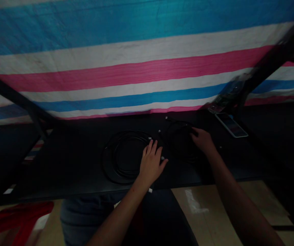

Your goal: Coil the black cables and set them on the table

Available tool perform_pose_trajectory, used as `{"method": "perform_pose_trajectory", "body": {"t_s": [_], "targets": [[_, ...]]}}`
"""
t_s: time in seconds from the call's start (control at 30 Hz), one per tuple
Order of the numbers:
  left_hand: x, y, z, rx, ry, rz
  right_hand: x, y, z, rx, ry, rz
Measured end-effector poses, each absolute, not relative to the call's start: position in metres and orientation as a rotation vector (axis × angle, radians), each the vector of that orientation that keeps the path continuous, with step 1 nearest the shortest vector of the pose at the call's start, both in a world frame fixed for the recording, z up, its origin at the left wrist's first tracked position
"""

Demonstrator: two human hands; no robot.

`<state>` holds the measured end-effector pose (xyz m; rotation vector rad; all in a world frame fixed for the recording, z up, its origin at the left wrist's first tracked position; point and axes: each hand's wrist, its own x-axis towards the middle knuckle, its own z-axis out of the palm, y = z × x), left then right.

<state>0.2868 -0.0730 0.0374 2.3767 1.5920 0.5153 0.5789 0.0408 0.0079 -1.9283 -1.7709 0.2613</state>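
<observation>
On a dark table (67, 171) lie two coils of black cable. My left hand (152, 162) rests flat with its fingers spread on the right edge of the larger coil (122, 155), near a white connector (162, 158). My right hand (201, 139) lies over the smaller, darker coil (181, 140), fingers curled down onto the cable; whether it grips the cable is hard to see in the dim light. Another white plug end (150, 190) hangs at the table's front edge below my left wrist.
A phone (231, 125) lies face up at the back right of the table. A striped blue, white and pink tarp (136, 58) hangs behind. Dark frame bars (272, 61) slant at the right and left. Tiled floor (205, 205) shows below the table.
</observation>
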Motion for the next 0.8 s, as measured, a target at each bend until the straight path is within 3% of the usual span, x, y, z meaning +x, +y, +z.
{"method": "perform_pose_trajectory", "body": {"t_s": [0.47,0.6,0.8], "targets": [[0.267,-0.09,0.037,2.183,1.794,0.65,0.584,0.04,0.027,-1.842,-1.871,0.134],[0.235,-0.116,0.041,2.15,1.863,0.577,0.55,0.003,0.047,-1.621,-1.775,0.08],[0.207,-0.145,0.037,2.244,1.921,0.533,0.439,-0.066,0.046,-1.212,-1.813,0.638]]}}
